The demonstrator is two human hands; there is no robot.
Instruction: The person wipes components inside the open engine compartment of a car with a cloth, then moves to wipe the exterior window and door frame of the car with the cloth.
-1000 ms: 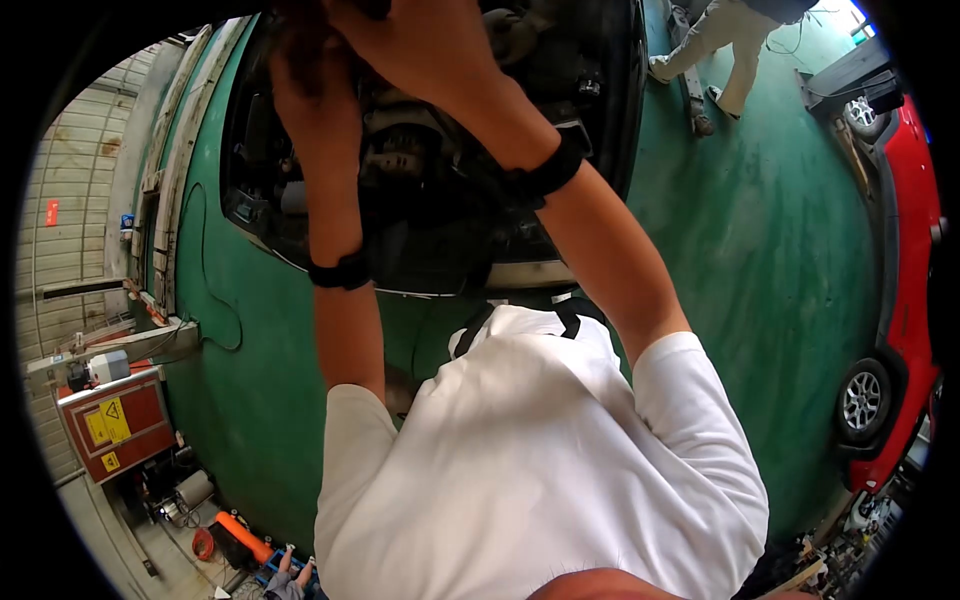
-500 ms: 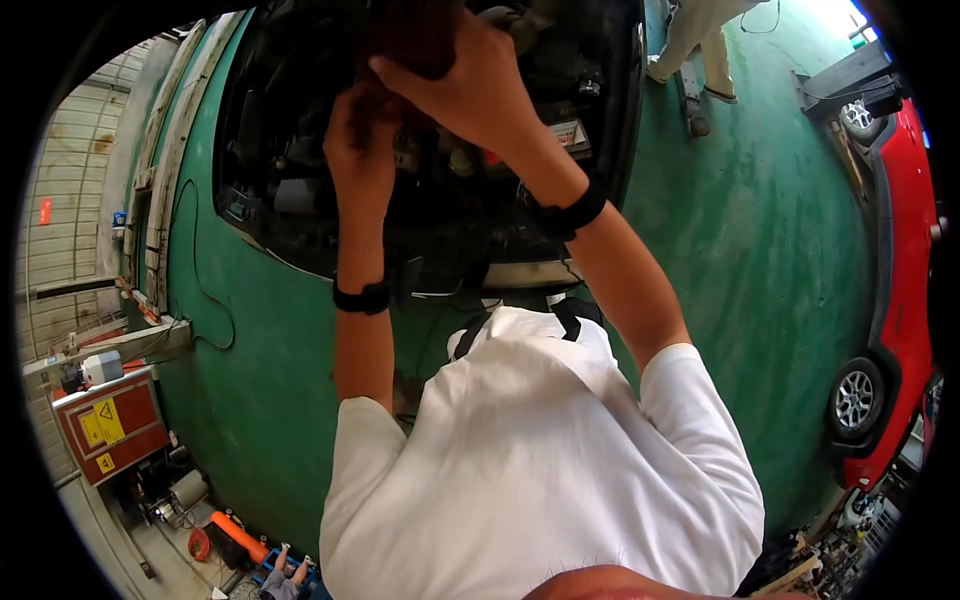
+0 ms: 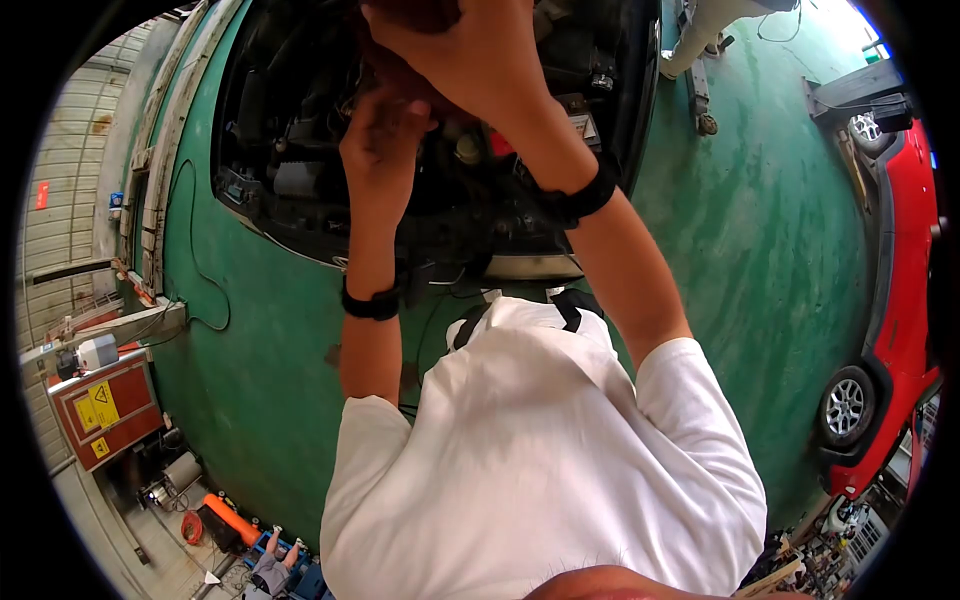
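Observation:
Over the open engine bay (image 3: 450, 215) of a dark car, both my hands are raised near the top edge. My right hand (image 3: 475, 65) is closed round a dark reddish-brown thing (image 3: 405, 75), too shaded to name. Just below it, my left hand (image 3: 383, 145) has curled fingers and a bent thumb at the lower end of that dark thing; what its fingers grip is hidden. A black band circles each wrist. Beneath the hands show a round cap (image 3: 468, 150), a red part and dark engine parts.
At the top right a person's legs (image 3: 700, 35) stand by a metal lift arm (image 3: 700, 100). A red car (image 3: 905, 300) is on the right. On the left are a red-brown cabinet (image 3: 110, 410) and a cable on the green floor (image 3: 260, 400). Another person lies or sits at bottom left.
Both hands have shifted right from the upper left of the engine bay, the left one also downward. More of the dark reddish thing shows between them. The other person's legs have moved slightly.

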